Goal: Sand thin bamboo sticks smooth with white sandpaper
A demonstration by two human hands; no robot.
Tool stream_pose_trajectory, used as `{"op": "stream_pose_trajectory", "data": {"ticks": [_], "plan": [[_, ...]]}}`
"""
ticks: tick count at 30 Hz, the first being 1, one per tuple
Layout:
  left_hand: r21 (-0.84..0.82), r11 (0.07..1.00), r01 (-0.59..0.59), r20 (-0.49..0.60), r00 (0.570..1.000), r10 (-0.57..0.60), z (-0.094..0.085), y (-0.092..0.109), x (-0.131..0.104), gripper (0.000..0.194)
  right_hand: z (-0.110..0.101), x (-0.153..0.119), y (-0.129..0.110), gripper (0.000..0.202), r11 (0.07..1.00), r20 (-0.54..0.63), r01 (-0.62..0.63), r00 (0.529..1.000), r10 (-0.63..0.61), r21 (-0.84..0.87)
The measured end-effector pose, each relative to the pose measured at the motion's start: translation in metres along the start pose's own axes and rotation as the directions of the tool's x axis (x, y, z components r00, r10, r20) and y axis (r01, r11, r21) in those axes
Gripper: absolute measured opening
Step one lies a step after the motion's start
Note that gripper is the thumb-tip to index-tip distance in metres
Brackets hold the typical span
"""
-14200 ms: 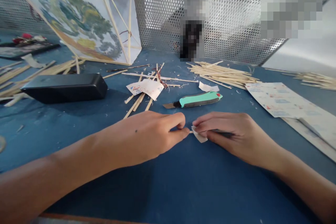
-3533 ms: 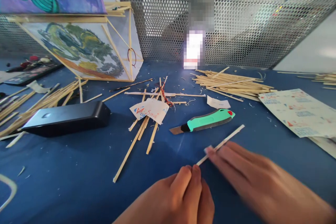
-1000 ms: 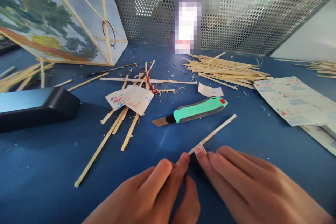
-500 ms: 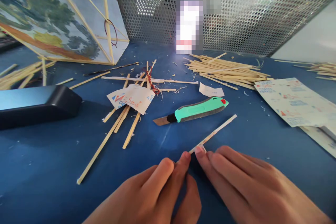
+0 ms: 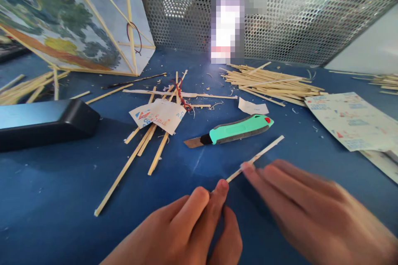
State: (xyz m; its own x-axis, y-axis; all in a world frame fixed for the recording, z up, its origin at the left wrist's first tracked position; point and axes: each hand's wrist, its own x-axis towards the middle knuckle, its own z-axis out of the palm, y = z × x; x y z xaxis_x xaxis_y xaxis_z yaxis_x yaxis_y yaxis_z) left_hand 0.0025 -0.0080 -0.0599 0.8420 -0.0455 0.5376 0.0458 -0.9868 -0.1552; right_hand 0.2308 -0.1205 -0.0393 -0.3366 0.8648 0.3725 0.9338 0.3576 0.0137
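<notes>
A thin wooden stick [image 5: 268,149], its far half wrapped in whitish paper, slants up to the right between my hands. My left hand [image 5: 186,223] is closed on its near end, pinching with thumb and finger. Farther along, the fingertips of my right hand [image 5: 311,211] press on the stick where a bit of white paper shows; its fingers lie together, slightly blurred, and their underside is hidden. Just beyond lies a green utility knife [image 5: 241,130], its blade out and pointing left. A small paper scrap [image 5: 253,106] rests behind the knife.
Loose sticks [image 5: 120,182] lie at left under a printed paper piece [image 5: 161,116]. A stick pile [image 5: 270,85] sits behind the knife, with printed paper sheets [image 5: 354,122] at right. A black box-like object [image 5: 74,122], a painted stick-framed panel [image 5: 102,45] and a perforated metal screen [image 5: 298,16] border the surface.
My right hand has slid up and right along the stick, widening the gap to my left hand. My left hand keeps its pinch. The whole view has shifted slightly.
</notes>
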Motion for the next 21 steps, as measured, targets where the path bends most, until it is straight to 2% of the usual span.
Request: {"op": "stream_pose_trajectory", "data": {"ticks": [2, 5, 11, 14, 17, 19, 21], "plan": [[-0.005, 1.0, 0.004, -0.009, 1.0, -0.004, 0.0, 0.001, 0.0, 0.028, 0.0, 0.0, 0.0, 0.04, 0.998, -0.006, 0.018, 1.0, -0.017, 0.06], [-0.016, 1.0, 0.018, 0.023, 1.0, -0.018, -0.002, 0.006, 0.0, 0.025, -0.001, -0.001, 0.0, 0.033, 1.0, 0.033, 0.018, 0.999, -0.017, -0.023], [-0.013, 0.987, 0.162, 0.044, 0.986, -0.161, -0.002, 0.016, 0.0, 0.017, -0.002, 0.005, -0.006, 0.042, 0.998, -0.001, 0.016, 1.0, -0.016, 0.062], [0.002, 0.997, 0.075, 0.05, 0.996, -0.075, -0.001, 0.009, -0.001, 0.017, -0.002, 0.005, -0.005, 0.037, 1.0, 0.005, -0.015, 1.0, 0.015, -0.025], [-0.003, 1.0, -0.022, 0.016, 1.0, 0.022, -0.002, 0.006, -0.001, 0.025, -0.001, 0.001, -0.003, 0.037, 0.999, 0.01, -0.004, 1.0, 0.003, 0.044], [-0.002, 0.999, 0.052, 0.029, 0.998, -0.052, -0.003, 0.008, -0.002, 0.027, 0.0, -0.003, -0.001, 0.037, 0.998, 0.024, 0.008, 1.0, -0.01, 0.065], [0.0, 0.993, 0.121, 0.063, 0.991, -0.12, -0.004, 0.011, -0.003, 0.024, 0.001, -0.005, 0.0, 0.033, 1.0, 0.034, 0.009, 0.999, -0.009, -0.006]]}}
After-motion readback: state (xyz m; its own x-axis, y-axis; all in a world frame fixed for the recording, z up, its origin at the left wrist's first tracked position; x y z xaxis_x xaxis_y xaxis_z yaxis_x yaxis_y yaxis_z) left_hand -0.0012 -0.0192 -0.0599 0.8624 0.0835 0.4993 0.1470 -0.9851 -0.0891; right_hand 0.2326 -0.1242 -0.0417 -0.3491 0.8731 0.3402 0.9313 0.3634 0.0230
